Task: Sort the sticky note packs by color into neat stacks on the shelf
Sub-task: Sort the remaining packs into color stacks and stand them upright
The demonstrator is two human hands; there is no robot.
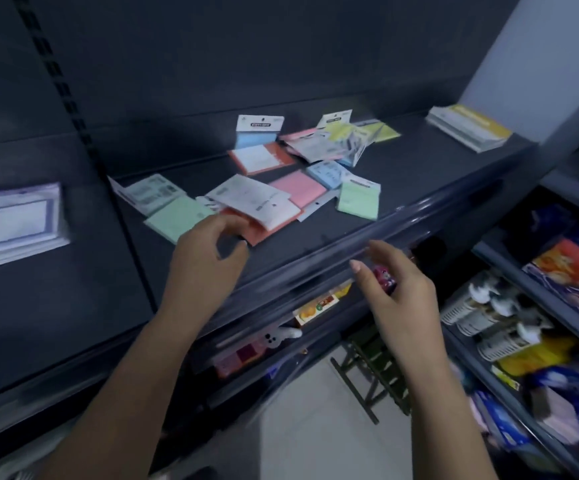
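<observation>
Several sticky note packs lie jumbled on the dark shelf [333, 237]: orange [262, 158], pink [298, 189], blue [327, 172], green [358, 202], yellow [341, 132]. Another green pack [176, 220] lies at the left of the pile. My left hand [208, 251] pinches the near left corner of an orange pack [270, 227] with a white label, fingers on top and thumb at its edge. In front of the shelf's rail, my right hand [397, 289] hovers with relaxed fingers and holds nothing. A yellow stack [468, 130] sits at the far right, a purple-edged stack [21, 224] at the far left.
The shelf's front rail [367, 237] runs diagonally between my hands. Lower shelves hold small goods, among them an orange box [317, 308]. To the right stand bottles [482, 317] and snack bags [572, 275]. A green step stool [371, 375] stands on the floor below.
</observation>
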